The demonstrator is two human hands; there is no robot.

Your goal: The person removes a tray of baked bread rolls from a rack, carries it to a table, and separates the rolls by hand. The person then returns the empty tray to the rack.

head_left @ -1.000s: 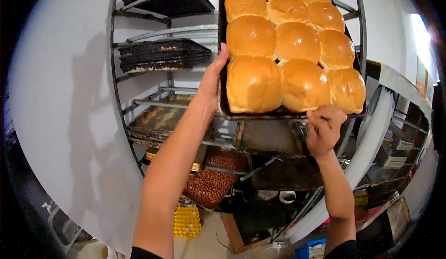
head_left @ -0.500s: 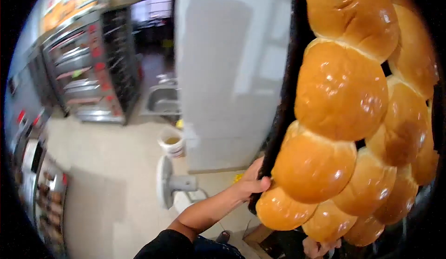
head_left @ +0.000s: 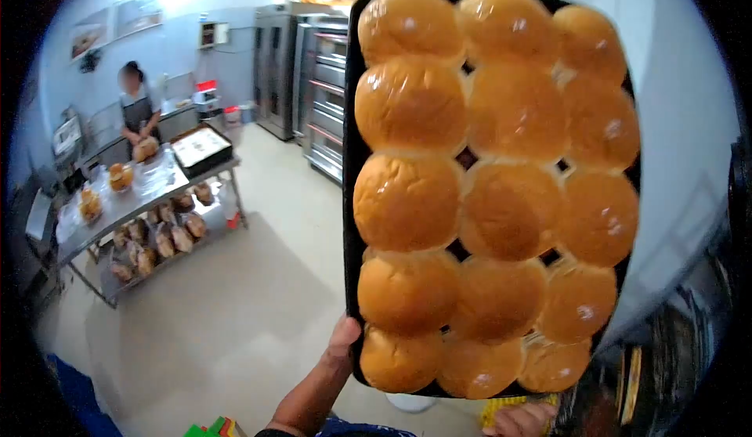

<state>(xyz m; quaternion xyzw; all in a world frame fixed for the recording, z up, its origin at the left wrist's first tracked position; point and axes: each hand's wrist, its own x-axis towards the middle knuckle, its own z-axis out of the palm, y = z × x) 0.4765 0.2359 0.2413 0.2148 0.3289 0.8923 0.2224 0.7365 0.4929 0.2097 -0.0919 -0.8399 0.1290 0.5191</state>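
A dark baking tray [head_left: 351, 225] stands tilted up in front of me, filled with rows of glossy golden buns [head_left: 513, 210] that touch each other. My left hand [head_left: 343, 341] grips the tray's lower left edge, with the thumb on the rim and the other fingers hidden behind. At the tray's bottom edge, my right hand [head_left: 521, 420] shows curled fingers; part of it is cut off by the frame. Yellow textured material [head_left: 495, 412] lies beside that hand, partly hidden by the tray.
At left, a metal table [head_left: 117, 222] carries bagged goods, with more bags on its lower shelf [head_left: 176, 245]. A person [head_left: 139, 112] works behind it. A deck oven [head_left: 325, 96] stands at the back. Dark racking [head_left: 674, 351] is close on the right, beside a pale wall [head_left: 666, 124].
My view has swung left, bringing the table and the person into sight. The tray now faces me more squarely and shows whole rows of buns. Both hands stay at its edges.
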